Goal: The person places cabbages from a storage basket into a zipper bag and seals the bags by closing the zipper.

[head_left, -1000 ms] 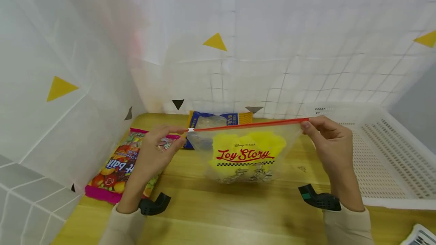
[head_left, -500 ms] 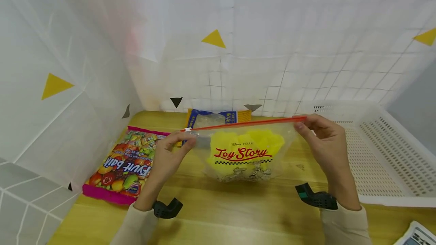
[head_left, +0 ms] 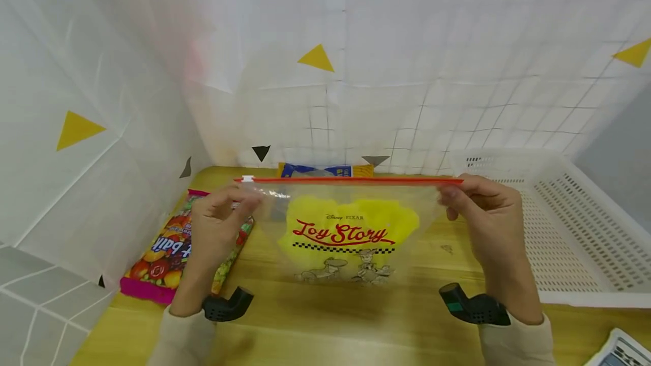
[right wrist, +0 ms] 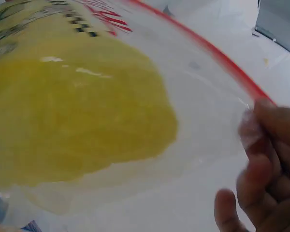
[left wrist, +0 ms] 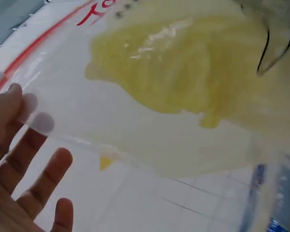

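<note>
A clear slider zip bag (head_left: 339,242) printed "Toy Story" hangs stretched between both hands, something bright yellow inside it. Its red zip strip (head_left: 346,181) runs straight across the top, and the white slider (head_left: 247,178) sits at the left end. My left hand (head_left: 220,225) pinches the bag's upper left corner just below the slider, thumb on the near side. The opposite corner is pinched by my right hand (head_left: 490,219), at the end of the strip. Through the film in the left wrist view, the yellow content (left wrist: 159,72) looks soft and crumpled.
A fruit candy bag (head_left: 168,253) lies at the left, partly behind the left forearm. Behind the zip bag is a blue and yellow packet (head_left: 325,171). A white plastic basket (head_left: 585,298) stands at the right, with a white-edged item (head_left: 617,349) at the front right corner.
My left hand moved from the slider onto the corner below it, then outward to the left. The bag is now pulled taut and its zip strip is level. The right hand keeps its corner.
</note>
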A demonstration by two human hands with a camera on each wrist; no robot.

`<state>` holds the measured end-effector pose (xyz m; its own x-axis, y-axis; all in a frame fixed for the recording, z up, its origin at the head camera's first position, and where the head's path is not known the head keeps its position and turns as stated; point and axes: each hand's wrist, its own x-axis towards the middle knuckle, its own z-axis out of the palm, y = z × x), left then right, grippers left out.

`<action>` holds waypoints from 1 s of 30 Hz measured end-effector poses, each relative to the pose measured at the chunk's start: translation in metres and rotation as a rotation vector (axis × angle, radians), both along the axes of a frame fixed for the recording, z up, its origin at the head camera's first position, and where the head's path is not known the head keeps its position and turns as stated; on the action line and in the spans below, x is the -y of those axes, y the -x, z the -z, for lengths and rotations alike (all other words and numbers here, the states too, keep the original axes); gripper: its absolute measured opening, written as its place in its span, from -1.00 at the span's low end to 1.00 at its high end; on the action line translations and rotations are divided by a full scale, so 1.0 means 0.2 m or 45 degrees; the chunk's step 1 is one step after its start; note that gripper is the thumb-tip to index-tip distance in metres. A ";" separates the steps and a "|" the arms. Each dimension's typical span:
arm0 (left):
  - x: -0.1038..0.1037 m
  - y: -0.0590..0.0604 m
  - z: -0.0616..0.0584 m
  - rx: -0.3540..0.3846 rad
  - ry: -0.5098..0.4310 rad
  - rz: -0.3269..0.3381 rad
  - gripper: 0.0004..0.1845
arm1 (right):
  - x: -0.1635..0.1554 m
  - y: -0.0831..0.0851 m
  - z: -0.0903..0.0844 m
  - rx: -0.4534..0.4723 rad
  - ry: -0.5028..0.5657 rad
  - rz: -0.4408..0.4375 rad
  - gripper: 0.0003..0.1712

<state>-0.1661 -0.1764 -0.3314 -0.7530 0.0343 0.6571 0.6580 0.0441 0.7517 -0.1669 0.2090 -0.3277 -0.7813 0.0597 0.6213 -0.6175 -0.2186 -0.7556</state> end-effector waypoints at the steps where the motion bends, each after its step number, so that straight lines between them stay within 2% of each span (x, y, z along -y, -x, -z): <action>1: 0.00 0.01 -0.03 0.000 -0.011 0.002 -0.85 | 0.02 0.01 0.00 0.026 0.044 0.001 -0.87; 2: 0.00 0.04 -0.05 0.029 0.004 -0.022 -0.87 | 0.03 0.02 0.01 0.081 0.067 0.034 -0.89; 3: 0.00 0.07 -0.07 0.098 0.034 -0.052 -0.87 | 0.05 0.04 0.02 0.165 0.060 0.084 -0.90; 5: 0.00 0.15 -0.06 0.291 0.173 -0.132 -0.78 | 0.08 0.10 0.08 0.373 -0.019 0.182 -0.83; 7: 0.01 0.23 0.00 0.501 0.432 -0.219 -0.65 | 0.09 0.17 0.15 0.602 -0.208 0.242 -0.68; 9: 0.02 0.27 0.08 0.651 0.682 -0.255 -0.55 | 0.08 0.22 0.22 0.780 -0.474 0.260 -0.48; 10: 0.03 0.28 0.12 0.688 0.774 -0.259 -0.52 | 0.07 0.24 0.25 0.832 -0.595 0.263 -0.38; 12: 0.04 0.28 0.19 0.715 0.892 -0.271 -0.50 | 0.06 0.27 0.29 0.864 -0.759 0.275 -0.27; 14: 0.05 0.27 0.25 0.729 0.915 -0.268 -0.49 | 0.05 0.28 0.30 0.853 -0.818 0.309 -0.23; 16: 0.06 0.25 0.28 0.748 0.949 -0.256 -0.50 | 0.04 0.28 0.30 0.829 -0.822 0.325 -0.26; 19: 0.10 0.22 0.31 0.826 1.047 -0.202 -0.51 | 0.03 0.28 0.30 0.821 -0.840 0.303 -0.31; 22: 0.14 0.18 0.33 0.870 1.166 -0.096 -0.52 | 0.02 0.28 0.30 0.840 -0.869 0.281 -0.33; 26: 0.19 0.16 0.36 0.913 1.234 0.078 -0.54 | 0.00 0.31 0.34 0.827 -0.866 0.305 -0.36; 30: 0.22 0.13 0.41 0.983 1.237 0.300 -0.62 | -0.04 0.35 0.44 0.780 -0.832 0.282 -0.38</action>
